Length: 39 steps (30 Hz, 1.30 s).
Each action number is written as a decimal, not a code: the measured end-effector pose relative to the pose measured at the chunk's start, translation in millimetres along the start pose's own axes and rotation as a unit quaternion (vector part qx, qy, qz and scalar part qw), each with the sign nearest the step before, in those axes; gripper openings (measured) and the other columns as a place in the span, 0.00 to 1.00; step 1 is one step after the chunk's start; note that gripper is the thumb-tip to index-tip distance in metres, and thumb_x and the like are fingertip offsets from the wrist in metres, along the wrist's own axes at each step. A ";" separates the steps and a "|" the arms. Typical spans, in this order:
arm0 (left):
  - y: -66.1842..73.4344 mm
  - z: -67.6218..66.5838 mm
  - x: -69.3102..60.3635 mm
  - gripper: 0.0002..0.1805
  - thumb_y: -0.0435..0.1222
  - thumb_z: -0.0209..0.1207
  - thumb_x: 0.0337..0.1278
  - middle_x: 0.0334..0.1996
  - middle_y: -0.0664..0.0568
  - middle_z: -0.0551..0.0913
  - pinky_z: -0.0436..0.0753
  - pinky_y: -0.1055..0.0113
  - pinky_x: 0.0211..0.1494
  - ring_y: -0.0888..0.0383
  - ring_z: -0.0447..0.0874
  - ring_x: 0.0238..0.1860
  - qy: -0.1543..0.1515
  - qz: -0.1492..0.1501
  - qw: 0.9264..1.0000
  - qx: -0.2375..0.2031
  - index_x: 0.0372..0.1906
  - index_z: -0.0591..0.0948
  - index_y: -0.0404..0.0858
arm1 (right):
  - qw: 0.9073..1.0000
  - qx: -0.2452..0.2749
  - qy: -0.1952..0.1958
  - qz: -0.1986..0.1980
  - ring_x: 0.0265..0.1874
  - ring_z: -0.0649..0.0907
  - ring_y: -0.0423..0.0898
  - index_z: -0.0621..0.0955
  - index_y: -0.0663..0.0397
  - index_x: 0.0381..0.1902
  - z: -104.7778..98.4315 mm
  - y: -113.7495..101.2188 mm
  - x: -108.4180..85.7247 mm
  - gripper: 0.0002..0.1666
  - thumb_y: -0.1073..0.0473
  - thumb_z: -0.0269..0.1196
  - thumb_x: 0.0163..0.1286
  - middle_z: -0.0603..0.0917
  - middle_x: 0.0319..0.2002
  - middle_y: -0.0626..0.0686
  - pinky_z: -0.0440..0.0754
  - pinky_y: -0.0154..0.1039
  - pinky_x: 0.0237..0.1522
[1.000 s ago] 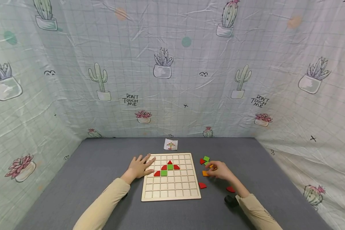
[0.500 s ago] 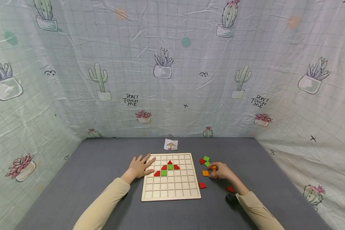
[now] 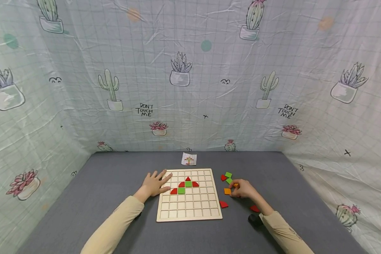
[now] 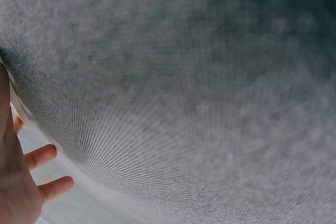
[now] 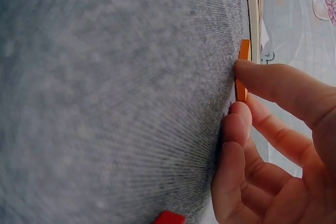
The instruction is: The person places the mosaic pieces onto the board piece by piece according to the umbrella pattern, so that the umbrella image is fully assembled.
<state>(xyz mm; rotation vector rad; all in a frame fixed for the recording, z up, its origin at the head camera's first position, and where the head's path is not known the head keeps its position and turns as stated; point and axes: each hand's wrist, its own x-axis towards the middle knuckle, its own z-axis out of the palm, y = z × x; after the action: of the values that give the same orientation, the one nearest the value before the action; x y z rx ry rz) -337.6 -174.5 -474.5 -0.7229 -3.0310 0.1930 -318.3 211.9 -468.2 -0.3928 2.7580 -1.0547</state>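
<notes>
My left hand [image 3: 151, 185] rests spread on the left edge of the wooden grid board [image 3: 190, 213]; in the left wrist view only part of the hand [image 4: 21, 182] shows. On the board lie a red triangle [image 3: 188, 179], two green squares [image 3: 188, 183] and several red quarter pieces [image 3: 174, 191]. My right hand [image 3: 243, 189] is low over the table, its thumb at the right edge of an orange square [image 3: 227, 191]. Another orange piece [image 3: 236, 185] shows under its fingers. In the right wrist view the thumb touches an orange piece [image 5: 242, 88], with the other fingers bent beside it.
Green squares [image 3: 228, 174] and a red piece [image 3: 223, 177] lie beyond my right hand. One red quarter [image 3: 223, 204] is at the board's right edge, another [image 3: 254, 209] near my right wrist. A printed card [image 3: 189, 159] lies behind the board.
My right hand has shifted slightly right since a second ago, uncovering more of the orange square and the orange piece beside it. My left hand has stayed on the board.
</notes>
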 end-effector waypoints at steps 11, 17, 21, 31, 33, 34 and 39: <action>-0.3 1.0 1.0 0.33 0.60 0.40 0.58 0.68 0.49 0.56 0.62 0.43 0.57 0.40 0.60 0.62 -0.004 -0.001 1.000 0.004 0.68 0.57 0.53 | 1.000 0.007 -0.002 -0.020 0.13 0.74 0.38 0.79 0.61 0.34 -1.5 -1.1 -1.4 0.15 0.66 0.68 0.45 0.80 0.16 0.51 0.72 0.34 0.17; 0.0 0.4 0.1 0.33 0.60 0.40 0.59 0.68 0.48 0.56 0.62 0.43 0.57 0.40 0.60 0.62 -0.004 0.000 1.000 0.007 0.68 0.57 0.53 | 0.999 0.014 0.007 -0.038 0.13 0.74 0.38 0.78 0.63 0.34 0.0 -0.9 -0.7 0.16 0.66 0.68 0.45 0.82 0.19 0.53 0.73 0.34 0.18; 0.4 -0.7 -0.7 0.33 0.59 0.40 0.58 0.68 0.48 0.57 0.63 0.43 0.57 0.40 0.61 0.62 -0.002 -0.001 1.000 0.007 0.67 0.57 0.53 | 0.999 0.022 0.009 -0.047 0.14 0.75 0.38 0.78 0.63 0.34 1.4 -1.1 0.7 0.15 0.67 0.66 0.45 0.82 0.20 0.55 0.74 0.35 0.18; 1.0 -1.4 -1.1 0.33 0.59 0.41 0.59 0.68 0.48 0.57 0.63 0.43 0.57 0.40 0.61 0.62 -0.001 -0.001 1.000 0.001 0.67 0.57 0.53 | 0.998 0.060 0.015 -0.010 0.18 0.78 0.41 0.77 0.62 0.38 6.9 -9.9 -0.3 0.15 0.66 0.66 0.50 0.83 0.23 0.54 0.77 0.38 0.20; 0.8 -1.5 -0.9 0.33 0.59 0.41 0.58 0.68 0.48 0.57 0.62 0.43 0.57 0.40 0.60 0.62 -0.002 -0.001 1.000 -0.001 0.67 0.57 0.53 | 0.998 0.066 0.016 -0.007 0.18 0.78 0.41 0.77 0.62 0.38 8.5 -12.3 -1.1 0.16 0.66 0.66 0.50 0.84 0.23 0.54 0.77 0.38 0.19; 0.8 -1.5 -0.7 0.33 0.59 0.42 0.59 0.68 0.48 0.57 0.62 0.43 0.57 0.40 0.60 0.61 -0.002 -0.001 1.000 -0.002 0.67 0.57 0.52 | 0.997 0.069 0.015 -0.010 0.18 0.78 0.42 0.76 0.63 0.39 9.3 -13.4 -1.6 0.17 0.66 0.66 0.50 0.84 0.23 0.54 0.77 0.38 0.19; 1.0 -1.5 -0.5 0.33 0.59 0.42 0.58 0.68 0.48 0.57 0.62 0.43 0.58 0.40 0.60 0.61 -0.002 -0.002 1.000 -0.002 0.67 0.57 0.52 | 0.996 0.088 0.005 -0.023 0.17 0.78 0.43 0.75 0.62 0.40 13.0 -19.7 -2.0 0.17 0.65 0.66 0.51 0.83 0.23 0.57 0.76 0.38 0.18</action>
<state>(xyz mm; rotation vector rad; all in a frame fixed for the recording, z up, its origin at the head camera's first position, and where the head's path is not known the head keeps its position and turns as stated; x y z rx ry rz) -336.6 -173.6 -473.1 -0.7160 -3.0371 0.1883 -309.7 190.2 -464.4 -0.4281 2.6483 -1.3029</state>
